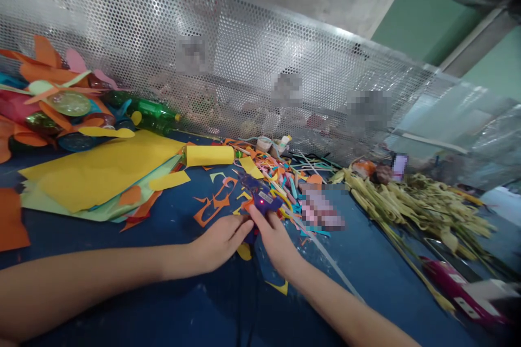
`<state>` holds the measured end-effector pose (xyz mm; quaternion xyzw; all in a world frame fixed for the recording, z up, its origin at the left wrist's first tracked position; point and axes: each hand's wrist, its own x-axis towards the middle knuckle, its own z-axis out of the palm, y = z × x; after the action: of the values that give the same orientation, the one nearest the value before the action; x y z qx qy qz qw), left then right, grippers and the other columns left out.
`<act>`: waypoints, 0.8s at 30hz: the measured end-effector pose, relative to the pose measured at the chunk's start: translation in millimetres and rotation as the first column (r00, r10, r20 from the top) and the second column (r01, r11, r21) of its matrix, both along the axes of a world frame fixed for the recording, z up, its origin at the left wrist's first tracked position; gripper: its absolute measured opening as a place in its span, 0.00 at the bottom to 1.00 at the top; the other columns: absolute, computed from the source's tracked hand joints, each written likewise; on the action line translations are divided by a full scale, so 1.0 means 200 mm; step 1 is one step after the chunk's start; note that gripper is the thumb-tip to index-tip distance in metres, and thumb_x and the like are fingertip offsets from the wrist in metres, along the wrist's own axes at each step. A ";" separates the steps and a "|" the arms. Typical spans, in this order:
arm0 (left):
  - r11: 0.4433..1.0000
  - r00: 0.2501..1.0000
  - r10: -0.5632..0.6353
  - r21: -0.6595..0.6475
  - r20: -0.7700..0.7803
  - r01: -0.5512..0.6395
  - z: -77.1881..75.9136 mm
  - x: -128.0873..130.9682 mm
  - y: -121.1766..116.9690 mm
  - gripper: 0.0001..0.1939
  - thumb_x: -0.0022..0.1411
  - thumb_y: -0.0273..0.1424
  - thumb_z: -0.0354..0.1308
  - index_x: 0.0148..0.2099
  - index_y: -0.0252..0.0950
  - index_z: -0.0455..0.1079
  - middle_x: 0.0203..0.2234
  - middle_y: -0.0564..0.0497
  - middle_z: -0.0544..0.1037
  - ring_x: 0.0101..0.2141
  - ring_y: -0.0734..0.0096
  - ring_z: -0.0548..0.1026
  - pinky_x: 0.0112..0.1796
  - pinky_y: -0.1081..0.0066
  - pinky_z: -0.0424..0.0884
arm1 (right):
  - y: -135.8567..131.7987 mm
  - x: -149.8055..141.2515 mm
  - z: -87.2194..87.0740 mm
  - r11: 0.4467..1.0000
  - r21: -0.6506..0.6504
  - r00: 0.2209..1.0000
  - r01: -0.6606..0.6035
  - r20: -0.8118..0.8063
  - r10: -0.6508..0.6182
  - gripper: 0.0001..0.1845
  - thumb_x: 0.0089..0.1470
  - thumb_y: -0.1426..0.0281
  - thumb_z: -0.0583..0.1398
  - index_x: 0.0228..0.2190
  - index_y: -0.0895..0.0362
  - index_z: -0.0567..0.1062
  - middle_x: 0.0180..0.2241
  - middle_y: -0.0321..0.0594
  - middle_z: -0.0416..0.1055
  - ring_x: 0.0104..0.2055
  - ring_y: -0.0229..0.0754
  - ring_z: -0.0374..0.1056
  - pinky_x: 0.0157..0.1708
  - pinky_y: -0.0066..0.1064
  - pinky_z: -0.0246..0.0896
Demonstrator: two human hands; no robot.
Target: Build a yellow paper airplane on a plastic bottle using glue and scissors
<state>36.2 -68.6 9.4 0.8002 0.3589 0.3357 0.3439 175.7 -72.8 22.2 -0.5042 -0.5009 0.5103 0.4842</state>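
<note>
A dark blue hot glue gun (267,201) with a lit red light and an orange trigger points away from me over the blue table. My right hand (280,244) closes on its right side, the thumb lying along the back of the body. From the other side my left hand (222,241) meets it, fingers closed at the handle, partly hidden. A dark cord hangs below the handle. Just left of the gun lie orange paper offcuts (215,203). Beneath the hands, a yellow paper scrap (244,251) shows.
Sheets of yellow paper (101,168) cover the left, with a yellow-wrapped bottle (209,155) beside them. Paper-decorated bottles (69,103) pile up behind. Colourful paper scraps (280,168) lie ahead. Dried husks (407,206) and a magenta box (459,287) are right. A perforated metal screen (244,49) borders the back.
</note>
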 end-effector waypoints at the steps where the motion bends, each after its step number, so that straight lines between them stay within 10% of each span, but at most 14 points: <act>1: 0.999 0.998 0.006 0.041 -0.068 -0.003 0.00 -0.01 -0.01 0.18 0.66 0.36 0.39 0.44 0.34 0.67 0.38 0.46 0.75 0.40 0.66 0.72 0.44 0.67 0.66 | 0.01 0.01 0.01 1.000 0.002 0.999 0.012 -0.030 -0.012 0.18 0.48 0.58 0.59 0.38 0.55 0.72 0.42 0.40 0.72 0.47 0.44 0.65 0.48 0.35 0.58; 5: 0.977 0.964 0.033 0.210 -0.263 0.024 -0.01 -0.10 -0.06 0.21 0.63 0.33 0.46 0.57 0.35 0.56 0.48 0.43 0.69 0.49 0.62 0.66 0.50 0.62 0.63 | 0.09 0.06 0.06 0.994 0.065 0.988 -0.090 -0.116 0.097 0.17 0.50 0.59 0.57 0.38 0.56 0.72 0.33 0.39 0.74 0.32 0.40 0.68 0.32 0.31 0.63; 9: 0.953 0.876 -0.041 0.246 -0.480 0.180 -0.03 -0.18 -0.13 0.26 0.62 0.36 0.47 0.60 0.34 0.53 0.56 0.42 0.60 0.56 0.57 0.58 0.53 0.59 0.58 | 0.15 0.14 0.13 0.981 0.122 0.976 -0.152 0.174 0.130 0.17 0.53 0.60 0.55 0.39 0.59 0.71 0.20 0.34 0.66 0.23 0.35 0.61 0.25 0.26 0.57; 16: 0.941 0.829 -0.012 0.275 -0.559 0.199 -0.05 -0.20 -0.14 0.27 0.63 0.43 0.41 0.59 0.32 0.57 0.56 0.41 0.61 0.55 0.54 0.59 0.54 0.59 0.57 | 0.16 0.26 0.28 0.904 -0.227 0.572 -0.362 0.712 0.408 0.18 0.48 0.55 0.57 0.26 0.59 0.71 0.18 0.34 0.64 0.21 0.35 0.59 0.20 0.25 0.53; 24: 0.944 0.833 -0.015 0.268 -0.554 0.195 -0.08 -0.20 -0.14 0.30 0.64 0.45 0.39 0.60 0.29 0.55 0.57 0.39 0.60 0.56 0.53 0.58 0.53 0.60 0.58 | 0.13 0.24 0.23 0.815 -0.383 0.424 -0.434 0.712 0.560 0.24 0.51 0.49 0.51 0.27 0.58 0.70 0.18 0.33 0.61 0.20 0.34 0.57 0.21 0.25 0.53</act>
<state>-3.9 -96.8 -5.7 0.9252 0.3387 0.1275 0.1146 222.9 -47.1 68.2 -0.5385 -0.7513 0.3816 -0.0036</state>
